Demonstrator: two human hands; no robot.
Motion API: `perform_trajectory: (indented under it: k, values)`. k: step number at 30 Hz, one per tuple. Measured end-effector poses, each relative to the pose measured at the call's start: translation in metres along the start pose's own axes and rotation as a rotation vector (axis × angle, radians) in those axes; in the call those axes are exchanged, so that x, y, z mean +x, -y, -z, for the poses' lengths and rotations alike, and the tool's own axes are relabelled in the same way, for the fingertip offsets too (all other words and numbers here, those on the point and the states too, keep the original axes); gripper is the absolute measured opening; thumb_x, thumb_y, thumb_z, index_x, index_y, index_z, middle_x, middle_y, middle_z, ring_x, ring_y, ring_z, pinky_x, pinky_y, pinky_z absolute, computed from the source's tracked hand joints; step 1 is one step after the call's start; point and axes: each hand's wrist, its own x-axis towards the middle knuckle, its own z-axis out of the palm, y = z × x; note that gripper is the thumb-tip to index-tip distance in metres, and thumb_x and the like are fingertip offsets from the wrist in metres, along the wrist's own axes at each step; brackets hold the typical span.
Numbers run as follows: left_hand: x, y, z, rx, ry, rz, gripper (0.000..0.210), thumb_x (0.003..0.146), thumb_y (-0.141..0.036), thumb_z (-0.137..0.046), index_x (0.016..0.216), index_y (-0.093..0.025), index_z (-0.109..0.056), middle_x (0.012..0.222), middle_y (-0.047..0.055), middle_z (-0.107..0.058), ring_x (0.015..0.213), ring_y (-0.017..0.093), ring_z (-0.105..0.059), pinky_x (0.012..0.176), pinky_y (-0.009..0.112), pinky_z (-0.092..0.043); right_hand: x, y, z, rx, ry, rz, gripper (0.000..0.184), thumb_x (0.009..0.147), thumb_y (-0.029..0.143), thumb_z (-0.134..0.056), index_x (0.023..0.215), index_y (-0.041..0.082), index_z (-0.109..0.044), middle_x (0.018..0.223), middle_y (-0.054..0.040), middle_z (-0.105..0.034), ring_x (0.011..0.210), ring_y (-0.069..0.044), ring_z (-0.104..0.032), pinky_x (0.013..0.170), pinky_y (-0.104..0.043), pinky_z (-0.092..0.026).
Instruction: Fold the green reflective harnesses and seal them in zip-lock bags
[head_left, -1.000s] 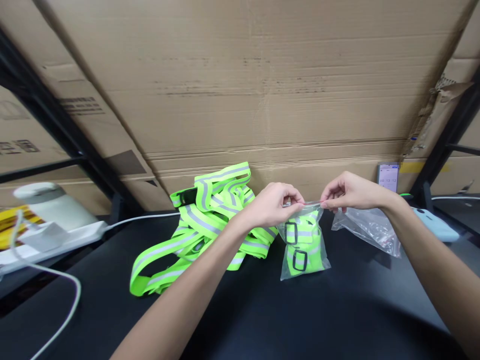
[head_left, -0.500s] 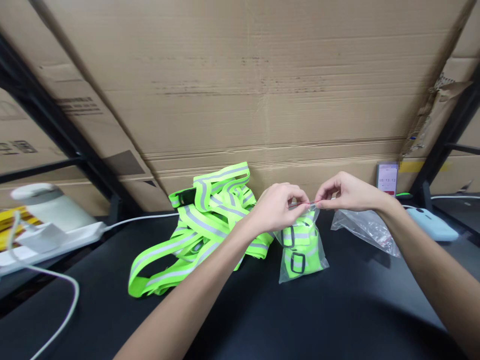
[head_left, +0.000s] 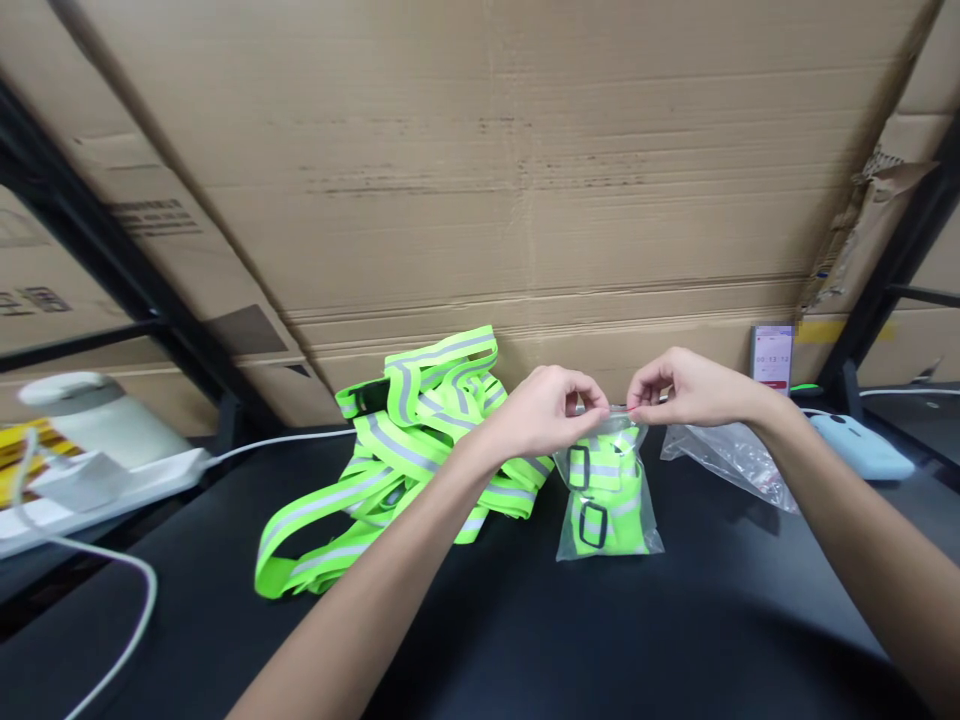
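Note:
A clear zip bag (head_left: 609, 490) hangs upright at the black tabletop, packed with a folded neon-green reflective strap that has black buckles. My left hand (head_left: 556, 408) pinches the left part of the bag's top edge between thumb and fingers. At the right end of that edge, my right hand (head_left: 679, 390) is closed in a pinch too. To the left lies a loose heap of neon-green reflective straps (head_left: 409, 450) with grey stripes, partly behind my left forearm.
A crumpled clear plastic bag (head_left: 735, 462) lies right of my hands, near a light-blue case (head_left: 862, 447). A phone (head_left: 772, 357) leans against the cardboard (head_left: 525, 200) behind. At left are a white power strip (head_left: 142, 490), a cable and a pale bottle (head_left: 112, 415).
My left hand has shifted slightly left along the bag's top edge, baring more of the opening strip. The bag now faces me more squarely. My right hand stays at its corner.

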Motion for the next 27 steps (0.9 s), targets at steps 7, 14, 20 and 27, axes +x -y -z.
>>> perform_trajectory:
  k: [7,14,20,27]
  values:
    - [0.001,-0.002,-0.003,-0.007,0.028,-0.007,0.020,0.088,-0.027,-0.062,0.088,-0.016,-0.078,0.072,0.002,-0.072,0.061,0.013,-0.057,0.057,0.024,-0.039,0.006,-0.002,-0.010,0.017,0.001,0.059,0.019,0.084,0.033,-0.072,0.087,0.015,-0.078,0.077,-0.0037,-0.074,0.066,-0.015,-0.060,0.062,-0.026,-0.045]
    - [-0.001,-0.004,-0.001,-0.014,0.013,0.010,0.019,0.087,-0.030,-0.065,0.087,-0.016,-0.078,0.073,0.002,-0.073,0.061,0.012,-0.056,0.058,0.024,-0.039,0.005,0.001,-0.012,-0.031,-0.036,0.084,0.021,0.086,0.034,-0.069,0.086,0.015,-0.077,0.070,-0.0020,-0.068,0.061,-0.012,-0.051,0.057,-0.025,-0.037]
    - [0.000,-0.007,0.000,0.042,0.032,-0.015,0.020,0.090,-0.029,-0.062,0.085,-0.016,-0.076,0.066,0.000,-0.066,0.055,0.011,-0.048,0.056,0.024,-0.035,0.004,0.004,-0.012,0.001,-0.034,0.074,0.025,0.087,0.038,-0.068,0.086,0.015,-0.078,0.068,-0.0017,-0.066,0.060,-0.012,-0.048,0.056,-0.025,-0.036]
    - [0.000,-0.007,-0.002,0.132,0.015,-0.055,0.019,0.090,-0.029,-0.061,0.087,-0.017,-0.077,0.071,0.001,-0.069,0.060,0.013,-0.053,0.058,0.025,-0.034,0.004,0.001,-0.009,0.070,-0.019,0.063,0.024,0.083,0.038,-0.073,0.091,0.015,-0.079,0.081,-0.0051,-0.076,0.067,-0.015,-0.060,0.062,-0.026,-0.045]
